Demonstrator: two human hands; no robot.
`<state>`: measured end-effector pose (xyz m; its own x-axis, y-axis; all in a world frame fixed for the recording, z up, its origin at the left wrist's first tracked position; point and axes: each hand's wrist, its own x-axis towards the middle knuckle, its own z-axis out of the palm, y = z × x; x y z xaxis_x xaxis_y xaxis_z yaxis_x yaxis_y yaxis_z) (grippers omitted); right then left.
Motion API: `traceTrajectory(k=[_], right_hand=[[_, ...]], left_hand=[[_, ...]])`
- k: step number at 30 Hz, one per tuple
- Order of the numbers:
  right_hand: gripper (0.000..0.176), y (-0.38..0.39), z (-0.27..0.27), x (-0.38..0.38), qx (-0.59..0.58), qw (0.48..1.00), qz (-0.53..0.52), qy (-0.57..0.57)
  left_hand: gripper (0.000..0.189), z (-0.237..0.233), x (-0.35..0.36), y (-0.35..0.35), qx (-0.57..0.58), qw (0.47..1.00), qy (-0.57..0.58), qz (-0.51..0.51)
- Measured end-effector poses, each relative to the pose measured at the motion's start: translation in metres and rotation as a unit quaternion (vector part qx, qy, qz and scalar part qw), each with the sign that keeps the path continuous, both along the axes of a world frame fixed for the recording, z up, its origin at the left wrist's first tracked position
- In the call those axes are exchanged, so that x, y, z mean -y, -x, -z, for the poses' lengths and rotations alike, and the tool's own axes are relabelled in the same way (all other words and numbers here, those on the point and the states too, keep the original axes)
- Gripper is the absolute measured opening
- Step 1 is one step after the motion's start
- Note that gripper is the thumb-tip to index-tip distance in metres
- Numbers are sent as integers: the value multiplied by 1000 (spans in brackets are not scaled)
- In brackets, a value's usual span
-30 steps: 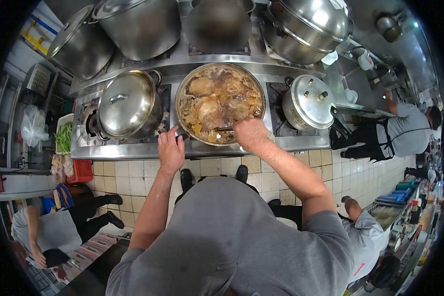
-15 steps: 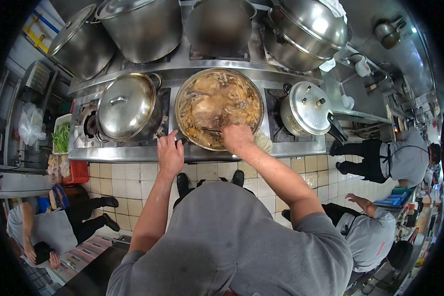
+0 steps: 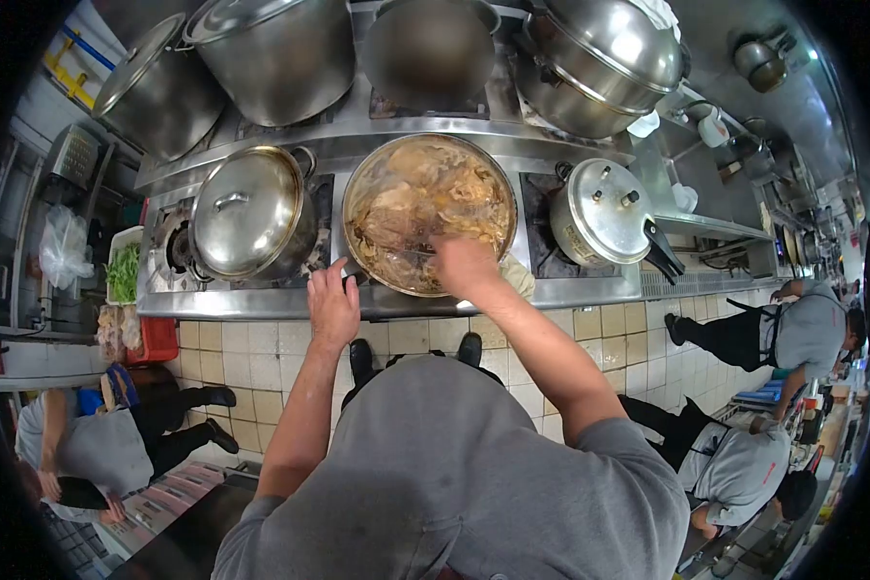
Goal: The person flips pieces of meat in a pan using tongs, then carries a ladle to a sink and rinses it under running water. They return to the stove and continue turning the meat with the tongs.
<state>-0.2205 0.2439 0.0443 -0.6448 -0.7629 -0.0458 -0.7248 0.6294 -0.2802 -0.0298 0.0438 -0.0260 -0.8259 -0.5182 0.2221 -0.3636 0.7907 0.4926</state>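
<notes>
A wide round pan (image 3: pixel 349 184) of brown liquid stands on the stove, with large pieces of meat (image 3: pixel 396 203) in it. Over its near right part, my right hand (image 3: pixel 467 268) is closed on a thin dark utensil (image 3: pixel 417 250) that reaches left into the liquid; its far end is hidden. My left hand (image 3: pixel 334 307) is at the stove's front edge by the pan's left side, fingers apart and index finger stretched forward. A small dark piece shows between its index finger and thumb. A pale cloth (image 3: pixel 518 278) lies against the pan's near right rim.
A lidded pot (image 3: pixel 246 213) stands left of the pan and a pressure cooker (image 3: pixel 601 211) right of it. Tall pots (image 3: pixel 270 63) and a domed steamer (image 3: pixel 599 68) line the back. Co-workers stand behind on the left (image 3: pixel 97 449) and right (image 3: pixel 734 464). Greens (image 3: pixel 123 273) fill a crate.
My right hand has shifted slightly over the pan, and the surface of the liquid looks different. My left hand stays in place. The co-workers on the right have changed posture.
</notes>
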Motion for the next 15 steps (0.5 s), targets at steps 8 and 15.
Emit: traceTrajectory(k=[8, 15], right_hand=[[14, 74, -28, -109, -97, 982, 147, -68], [19, 108, -16, -108, -140, 981, 19, -130]], left_hand=[[43, 3, 1, 1, -17, 1000, 8, 13], [42, 2, 3, -1, -11, 1000, -1, 20]])
